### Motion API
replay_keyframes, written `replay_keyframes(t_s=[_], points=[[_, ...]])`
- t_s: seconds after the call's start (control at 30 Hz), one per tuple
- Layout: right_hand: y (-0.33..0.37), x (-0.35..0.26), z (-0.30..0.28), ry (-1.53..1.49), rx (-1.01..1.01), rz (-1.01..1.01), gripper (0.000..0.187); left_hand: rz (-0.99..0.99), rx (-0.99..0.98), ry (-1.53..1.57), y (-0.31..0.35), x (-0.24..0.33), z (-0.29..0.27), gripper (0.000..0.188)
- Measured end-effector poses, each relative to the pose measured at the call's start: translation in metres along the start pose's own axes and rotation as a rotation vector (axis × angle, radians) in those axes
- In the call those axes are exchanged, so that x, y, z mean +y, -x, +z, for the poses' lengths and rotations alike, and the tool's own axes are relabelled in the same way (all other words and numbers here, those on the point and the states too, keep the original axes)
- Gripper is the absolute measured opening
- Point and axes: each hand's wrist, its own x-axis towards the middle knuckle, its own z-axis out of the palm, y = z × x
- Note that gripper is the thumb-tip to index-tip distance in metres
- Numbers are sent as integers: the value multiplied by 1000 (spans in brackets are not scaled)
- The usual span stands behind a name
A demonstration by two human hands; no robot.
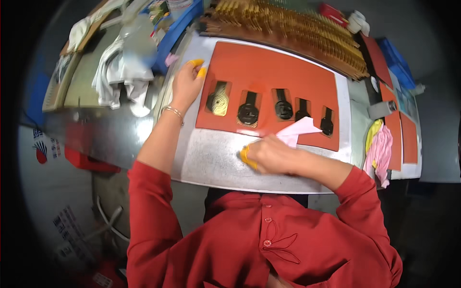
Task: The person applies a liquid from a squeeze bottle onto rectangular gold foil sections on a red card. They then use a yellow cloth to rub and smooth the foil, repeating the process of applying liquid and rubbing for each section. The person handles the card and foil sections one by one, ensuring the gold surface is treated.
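My right hand is closed round a pale pink cloth, which fans out beyond the fingers over the front edge of an orange sheet. Yellow covers sit on some fingertips of both hands. Beside the sheet's upper left edge, my left hand holds nothing that I can see; its fingers are loosely curled with the tips apart. Lying in a row on the sheet are several dark metal-looking pieces with rounded ends, and a gold-faced one at the left.
The sheet rests on a pale metal plate. Tightly packed rows of gold-brown pieces run along the back. White rags hang at the left near a blue bin. On the right are a pink cloth, a grey cylinder and more orange sheets.
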Motion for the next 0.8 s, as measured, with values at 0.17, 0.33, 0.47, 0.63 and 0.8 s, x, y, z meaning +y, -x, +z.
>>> replay_keyframes(t_s=[0.17,0.33,0.47,0.63,0.8], points=[[73,-9,-17,-775,459,240,13,320,-318,-146,25,94,23,66],[129,1,-22,-1588,920,415,10,447,-586,-290,32,136,74,93],[159,19,-12,-1812,1186,444,12,419,-720,-339,34,156,77,89],[168,46,7,-2209,1148,195,13,494,-679,-324,40,157,60,76],[145,33,7,-2178,1033,233,15,355,-531,30,97,205,56,58]])
